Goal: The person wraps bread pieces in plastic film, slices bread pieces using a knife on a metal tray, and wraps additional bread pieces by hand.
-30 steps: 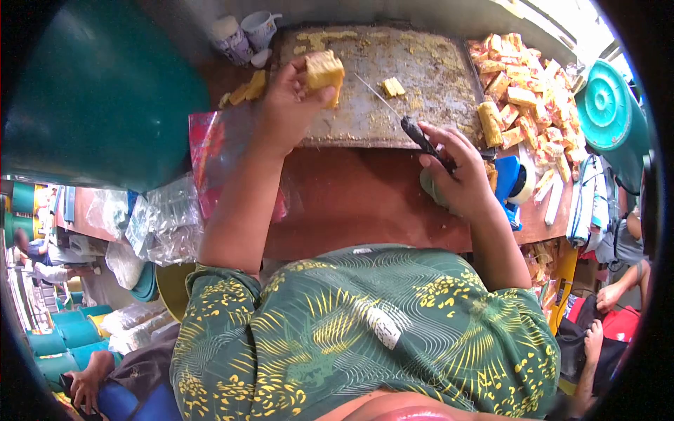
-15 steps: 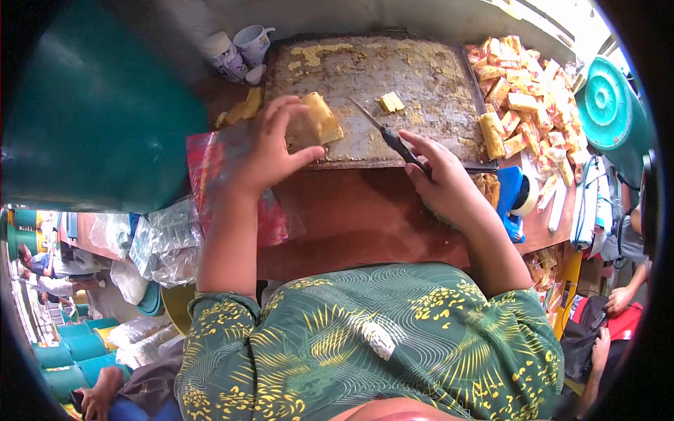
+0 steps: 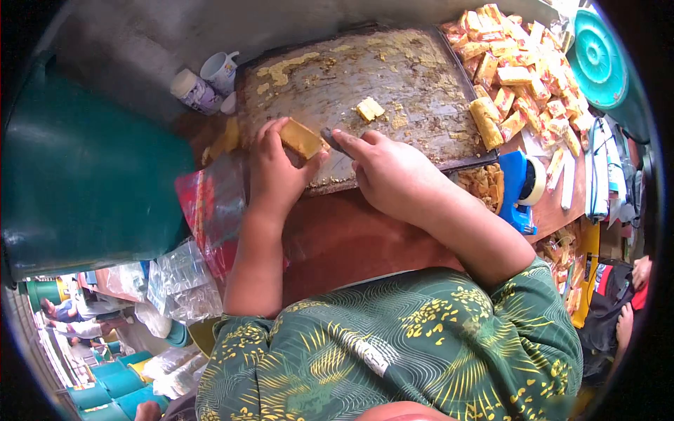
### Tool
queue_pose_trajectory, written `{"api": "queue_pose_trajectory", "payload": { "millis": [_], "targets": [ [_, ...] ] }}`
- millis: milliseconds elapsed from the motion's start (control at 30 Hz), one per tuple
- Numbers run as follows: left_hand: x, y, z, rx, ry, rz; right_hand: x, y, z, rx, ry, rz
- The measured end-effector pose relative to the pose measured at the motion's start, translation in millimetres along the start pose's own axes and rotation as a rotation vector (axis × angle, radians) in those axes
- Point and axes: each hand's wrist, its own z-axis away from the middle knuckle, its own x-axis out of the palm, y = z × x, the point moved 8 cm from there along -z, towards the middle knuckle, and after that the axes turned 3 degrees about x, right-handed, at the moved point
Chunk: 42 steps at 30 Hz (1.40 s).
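My left hand [image 3: 275, 172] is closed round a yellow cake-like block [image 3: 302, 139] at the front left of a worn metal tray [image 3: 309, 91]. From the right, my right hand [image 3: 397, 172] grips a knife by its dark handle [image 3: 335, 143], close beside the block's right end. The blade is mostly hidden, so I cannot tell whether it touches the block. A smaller pale yellow piece [image 3: 369, 109] lies on the tray beyond my right hand, among crumbs and stuck residue.
Wrapped yellow bars [image 3: 516, 75] are heaped right of the tray, one unwrapped-looking roll [image 3: 486, 123] at its edge. A blue tape dispenser [image 3: 516, 189] stands at right. Cups [image 3: 219, 72] stand at back left, beside a large green drum [image 3: 91, 175]. Red plastic packaging [image 3: 203, 210] lies left.
My left hand has closed on the yellow block. My right hand has moved left with the knife, up to the block. The view has shifted slightly.
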Motion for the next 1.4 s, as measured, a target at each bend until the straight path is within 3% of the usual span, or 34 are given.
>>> {"api": "queue_pose_trajectory", "payload": {
  "millis": [1400],
  "targets": [
    [0,3,1,0.02,0.047,0.05,3,-7,-9,-0.038,-0.024,0.106]
  ]
}}
